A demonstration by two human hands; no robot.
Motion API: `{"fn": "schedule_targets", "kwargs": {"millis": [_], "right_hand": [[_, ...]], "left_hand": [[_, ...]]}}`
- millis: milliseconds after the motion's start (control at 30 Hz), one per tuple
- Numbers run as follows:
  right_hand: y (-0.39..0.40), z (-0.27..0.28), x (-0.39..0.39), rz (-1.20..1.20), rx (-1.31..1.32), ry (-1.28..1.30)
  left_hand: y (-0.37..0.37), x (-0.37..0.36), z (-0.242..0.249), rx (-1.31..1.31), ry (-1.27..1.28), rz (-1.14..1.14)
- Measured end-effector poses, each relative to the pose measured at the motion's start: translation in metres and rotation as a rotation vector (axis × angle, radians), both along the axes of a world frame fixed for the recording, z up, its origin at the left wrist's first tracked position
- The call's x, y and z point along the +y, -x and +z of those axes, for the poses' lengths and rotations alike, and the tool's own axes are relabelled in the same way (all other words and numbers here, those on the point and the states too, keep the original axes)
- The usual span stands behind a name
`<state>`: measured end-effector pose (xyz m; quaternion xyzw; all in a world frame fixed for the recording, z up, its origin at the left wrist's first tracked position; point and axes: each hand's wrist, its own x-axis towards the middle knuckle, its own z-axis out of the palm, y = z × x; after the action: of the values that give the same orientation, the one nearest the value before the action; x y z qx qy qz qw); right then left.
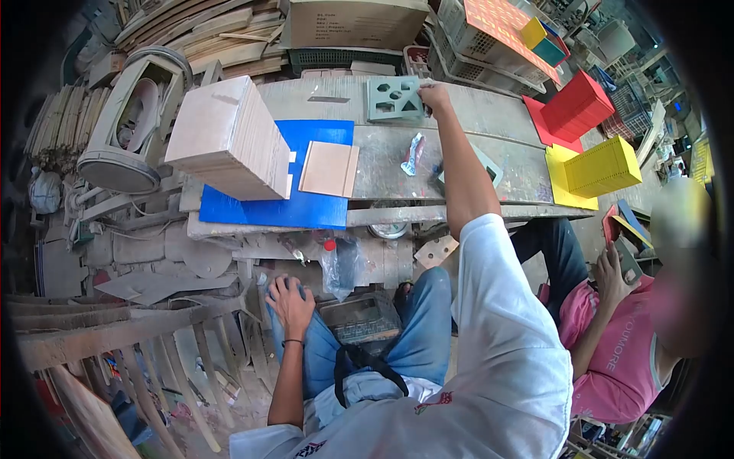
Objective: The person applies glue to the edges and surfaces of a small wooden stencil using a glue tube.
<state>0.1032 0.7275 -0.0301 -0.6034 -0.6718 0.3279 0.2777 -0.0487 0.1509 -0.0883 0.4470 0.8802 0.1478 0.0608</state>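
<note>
My right hand (434, 99) reaches to the far side of the bench, its fingers pinching the right edge of a grey-green board with cut-out shapes (395, 113). On my thigh, near the knee, lies my left hand (291, 307) with its fingers spread and nothing in it. Partly hidden under my right forearm is another grey-green board (490, 167). Left of that forearm, a crumpled tube (413, 155) lies on the bench. A thin flat strip (329, 99) sits left of the board I hold.
A tall stack of pale wooden panels (229, 145) and a thin wooden panel (325, 170) stand on a blue sheet (321, 214). Red (569, 107) and yellow stacks (604, 168) are at the right. A co-worker in pink (612, 359) sits close on the right, holding a grey piece.
</note>
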Motion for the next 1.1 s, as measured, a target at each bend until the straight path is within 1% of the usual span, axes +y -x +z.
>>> {"fn": "schedule_targets", "kwargs": {"millis": [33,67,133,167,200,267,300,333,400,433,533,600,667,767,867,967,1000,1067,1100], "right_hand": [[0.002,0.021,-0.017,-0.061,-0.252,0.024],[0.004,0.027,-0.023,-0.060,-0.246,0.026],[-0.007,0.025,-0.031,0.018,-0.266,-0.375],[-0.017,0.026,-0.034,0.046,-0.222,-0.465],[-0.026,0.036,-0.039,0.043,-0.231,-0.459],[-0.056,0.046,-0.055,0.192,-0.290,-0.386],[-0.073,0.047,-0.068,0.256,-0.299,-0.533],[-0.089,0.051,-0.084,0.240,-0.317,-0.517],[-0.114,0.065,-0.121,0.440,-0.399,-0.403],[-0.123,0.077,-0.150,0.444,-0.496,-0.310],[-0.144,0.076,-0.223,0.396,-0.539,-0.250],[-0.148,0.065,-0.254,0.334,-0.617,-0.316],[-0.152,0.054,-0.264,0.322,-0.619,-0.340],[-0.154,0.048,-0.269,0.264,-0.466,-0.482],[-0.154,0.051,-0.268,0.229,-0.388,-0.488],[-0.157,0.064,-0.266,0.222,-0.331,-0.495],[-0.155,0.074,-0.271,0.222,-0.328,-0.498],[-0.149,0.110,-0.291,0.234,-0.228,-0.438],[-0.143,0.121,-0.305,0.267,-0.179,-0.496]], "left_hand": [[-0.001,0.000,-0.001,0.020,0.009,0.002],[0.001,0.000,-0.001,0.043,0.022,0.000],[0.002,0.000,0.001,0.040,0.037,0.001],[0.002,0.001,0.001,0.034,0.048,0.004],[0.001,0.002,0.001,0.026,0.053,-0.002],[0.001,0.001,0.003,0.035,0.056,-0.003],[0.001,0.001,0.005,0.010,0.068,-0.009],[0.000,0.001,0.003,-0.003,0.078,-0.031],[0.001,0.001,0.002,0.016,0.076,-0.017],[0.001,-0.001,-0.003,0.044,0.059,-0.020],[0.001,0.000,-0.003,0.050,0.078,-0.019],[0.000,-0.001,-0.005,0.057,0.069,-0.029],[0.001,-0.001,-0.008,0.070,0.051,-0.036],[0.002,-0.005,-0.011,0.079,0.056,-0.026],[0.002,-0.005,-0.008,0.044,0.045,-0.013],[0.004,-0.006,-0.012,0.015,0.055,-0.008],[0.005,-0.007,-0.016,0.015,0.015,-0.003],[0.007,-0.006,-0.015,0.014,-0.032,0.000],[0.008,-0.006,-0.013,-0.096,-0.101,0.011]]}}
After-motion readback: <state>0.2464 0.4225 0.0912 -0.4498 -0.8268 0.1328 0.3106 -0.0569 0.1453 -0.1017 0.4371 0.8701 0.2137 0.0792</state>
